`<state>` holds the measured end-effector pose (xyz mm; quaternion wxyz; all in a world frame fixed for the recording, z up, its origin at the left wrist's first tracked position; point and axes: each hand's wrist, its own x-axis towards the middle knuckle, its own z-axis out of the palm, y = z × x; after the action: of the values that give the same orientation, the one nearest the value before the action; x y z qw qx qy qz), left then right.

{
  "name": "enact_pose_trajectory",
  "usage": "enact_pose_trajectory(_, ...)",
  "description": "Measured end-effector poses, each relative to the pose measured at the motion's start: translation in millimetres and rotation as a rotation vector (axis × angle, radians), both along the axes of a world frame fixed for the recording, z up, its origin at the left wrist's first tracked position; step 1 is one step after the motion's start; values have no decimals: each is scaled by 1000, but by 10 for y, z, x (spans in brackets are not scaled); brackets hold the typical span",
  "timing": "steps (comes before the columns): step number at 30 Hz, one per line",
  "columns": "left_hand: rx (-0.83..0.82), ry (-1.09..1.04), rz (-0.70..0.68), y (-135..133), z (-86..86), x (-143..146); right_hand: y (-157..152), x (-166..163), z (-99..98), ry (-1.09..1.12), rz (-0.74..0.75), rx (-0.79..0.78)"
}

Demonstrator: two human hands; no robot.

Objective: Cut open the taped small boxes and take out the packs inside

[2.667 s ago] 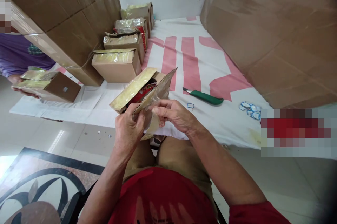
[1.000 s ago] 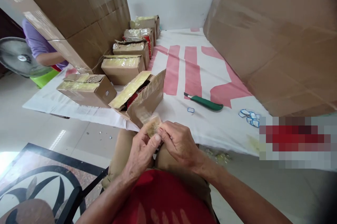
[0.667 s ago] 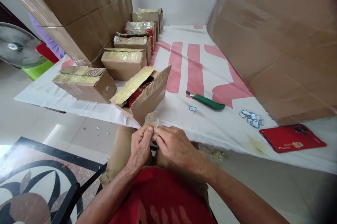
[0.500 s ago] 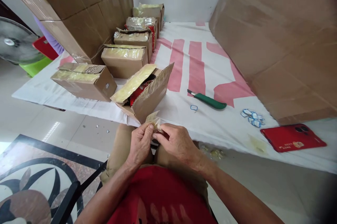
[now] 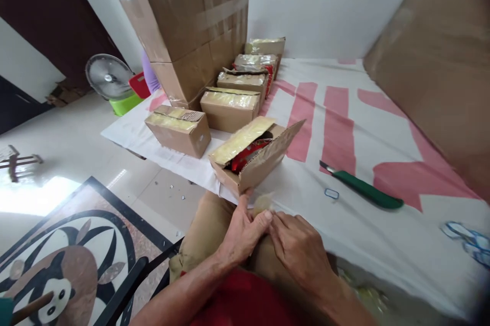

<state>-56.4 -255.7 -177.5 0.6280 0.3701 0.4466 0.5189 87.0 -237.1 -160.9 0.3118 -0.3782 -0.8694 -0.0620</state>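
In the head view, the left hand (image 5: 243, 231) and the right hand (image 5: 298, 250) are close together, low down by the edge of the table (image 5: 383, 224), over the lap. Both hands are nearly closed. Their fingertips pinch a small ball of tape (image 5: 263, 202) between them. The tape looks yellowish and see-through, and it pokes up just above the fingers.

A few seconds ago the hands were higher up and they held the box (image 5: 254, 155) by its flap, with a long floppy strip of tape hanging from it. Now no hand touches the box. It sits alone on the table, just past the hands, with its flaps open and something red inside. The strip is off the box and is squashed much smaller, so the hands are now busy with the tape and not with the box.

The view has also swung to the left. The red phone that showed at the right is gone from sight. The knife (image 5: 363, 191) lies where it was, on the table and well apart from the hands, with a little sticker (image 5: 331, 193) beside it.

More boxes (image 5: 229, 108) stand in a row behind the open box. Next to them is a big carton (image 5: 191, 35), and a person (image 5: 150, 75) is partly hidden behind it. A fan (image 5: 108, 75) now shows on the floor.
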Motion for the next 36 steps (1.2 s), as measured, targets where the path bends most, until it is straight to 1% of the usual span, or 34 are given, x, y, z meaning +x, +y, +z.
enact_pose_trajectory(4, 58, 72, -20, -43, -41, -28, -18, 78, -26, 24, -20, -7)
enact_pose_trajectory(7, 55, 102, -3, -68, -71, -52, -60, 171, -17, 80, 8, -94)
enact_pose_trajectory(9, 104, 105, -17, -97, -79, -67, -101, 212, 11, 116, 50, -245)
enact_pose_trajectory(11, 224, 142, -37, -155, -72, -84, -145, 232, 57, 121, 77, -471)
enact_pose_trajectory(14, 397, 333, -112, -258, -50, -124, -176, 247, 120, 134, 48, -827)
enact_pose_trajectory(15, 438, 417, -144, -278, -50, -138, -173, 255, 128, 146, 21, -915)
enact_pose_trajectory(17, 505, 570, -189, -290, -72, -156, -158, 274, 123, 153, -48, -1008)
enact_pose_trajectory(19, 564, 674, -191, -280, -120, -145, -150, 279, 110, 99, -124, -1006)
enact_pose_trajectory(22, 593, 766, -156, -255, -211, -91, -159, 230, 109, -82, -257, -922)
enact_pose_trajectory(25, 526, 797, -107, -222, -292, -41, -164, 152, 122, -272, -365, -866)
enact_pose_trajectory(28, 434, 768, -85, -196, -355, -20, -149, 130, 106, -320, -431, -836)
enact_pose_trajectory(30, 334, 673, -89, -185, -380, -20, -140, 163, 70, -260, -454, -814)
enact_pose_trajectory(31, 277, 585, -100, -179, -382, -25, -140, 190, 47, -206, -435, -810)
enact_pose_trajectory(33, 160, 347, -138, -164, -359, -42, -152, 250, -2, -54, -339, -808)
enact_pose_trajectory(36, 19, 16, -174, -135, -256, -76, -188, 325, -70, 197, -214, -751)
